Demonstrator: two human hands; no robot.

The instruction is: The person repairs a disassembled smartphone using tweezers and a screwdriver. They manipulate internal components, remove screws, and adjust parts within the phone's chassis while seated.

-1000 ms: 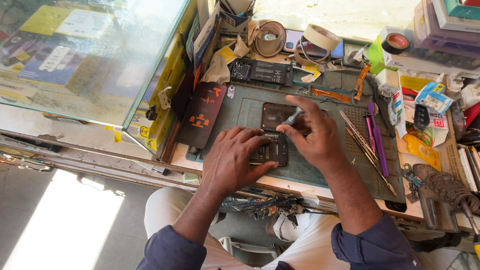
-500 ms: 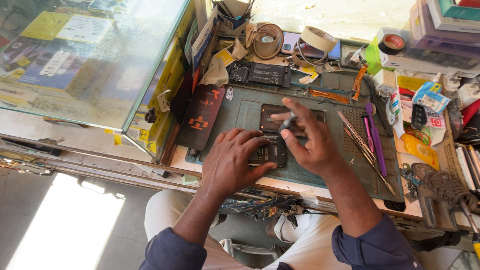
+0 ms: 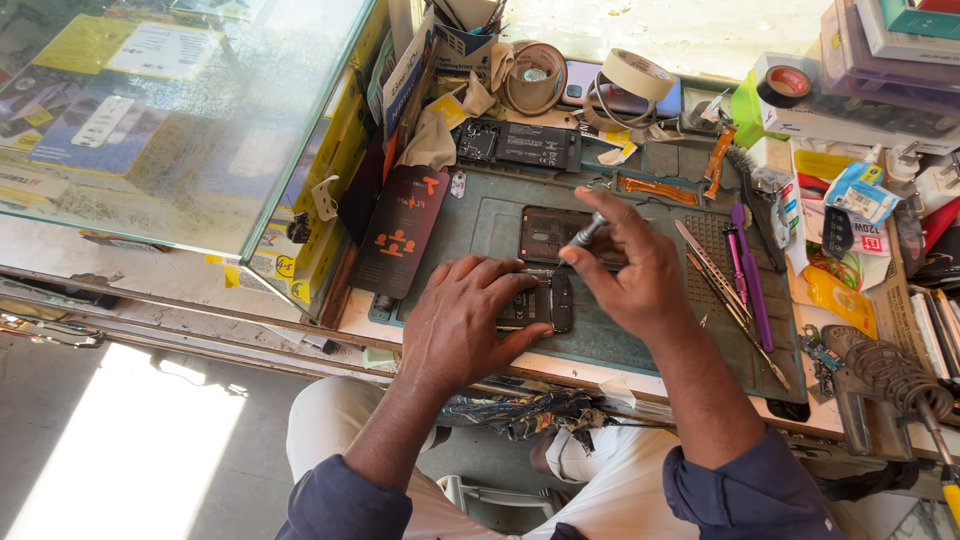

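Below, opened phone (image 3: 540, 270) under left hand (image 3: 465, 320), screwdriver (image 3: 588, 230) in right hand (image 3: 625, 270) grip

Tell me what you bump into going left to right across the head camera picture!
Glass display case → dark red card → left hand → opened phone → right hand holding a small screwdriver → purple tool → soldering iron.

- A cluttered wooden workbench (image 3: 690, 385) carries a grey-green rubber work mat (image 3: 640, 340) in its middle.
- On the mat lie a dark opened phone body (image 3: 545, 235), a black battery-like slab (image 3: 520, 145) at the far edge, thin metal tweezers (image 3: 712, 275) and a purple plastic pry tool (image 3: 750, 285).
- A cream roll of masking tape (image 3: 636, 72) sits behind; a coiled-stand soldering iron (image 3: 885, 375) rests at the right.
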